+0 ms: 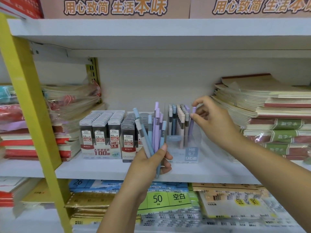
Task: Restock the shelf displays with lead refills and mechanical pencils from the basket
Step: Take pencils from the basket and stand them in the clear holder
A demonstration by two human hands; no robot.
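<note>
Currently pinching a lilac pencil (191, 126) near its cap between thumb and forefinger of the right hand (213, 120), lower end down inside the clear display box (193, 153), at its right side. Gripping a fanned bunch of pencils (155, 130) in the left hand (148, 163), fingers curled round the lower barrels, just left of the box's front. Inside the box, rows of upright pencils (178, 118), caps up. Left of the box, two trays of lead refills (101, 130) side by side. Right of the box, stacked notebooks (269, 111); all on the same white shelf (101, 169).
</note>
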